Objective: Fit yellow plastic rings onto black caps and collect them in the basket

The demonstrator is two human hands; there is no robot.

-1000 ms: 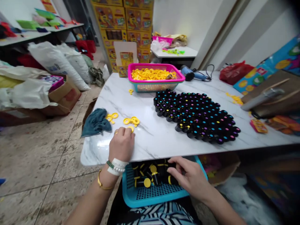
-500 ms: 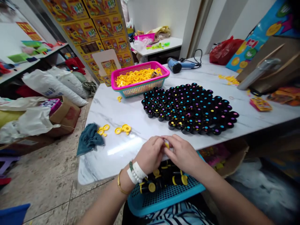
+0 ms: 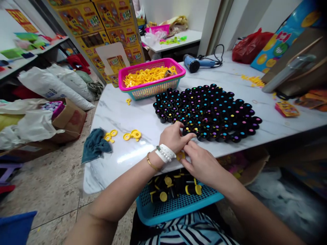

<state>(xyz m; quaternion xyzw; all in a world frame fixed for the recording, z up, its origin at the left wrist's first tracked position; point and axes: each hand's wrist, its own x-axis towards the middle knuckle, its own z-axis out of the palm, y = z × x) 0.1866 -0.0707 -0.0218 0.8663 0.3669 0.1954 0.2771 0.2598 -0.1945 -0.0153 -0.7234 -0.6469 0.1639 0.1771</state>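
Note:
My left hand [image 3: 173,137] reaches over the near left corner of the cluster of black canisters [image 3: 212,112]. Its thumb and fingers are spread at a canister with a yellow dot [image 3: 187,129]; a firm grip on it does not show. Close by, my right hand [image 3: 201,160] pinches a yellow plastic lid [image 3: 180,156] at the table's front edge. Colored bits show in the tops of the canisters. Under my wrists, a blue basket [image 3: 178,212] holds several black canisters with yellow lids.
A pink-rimmed basket [image 3: 122,85] of yellow lids stands at the back. Loose yellow lids [image 3: 132,135] lie left, beside a teal cloth [image 3: 95,144]. Behind the canisters rests a blue heat gun [image 3: 192,64]. A red bag [image 3: 250,47] and a paper bag [image 3: 293,61] stand right.
My left hand has parted from my right and moved up to the canisters. The yellow lid stays in my right hand. The view has shifted slightly.

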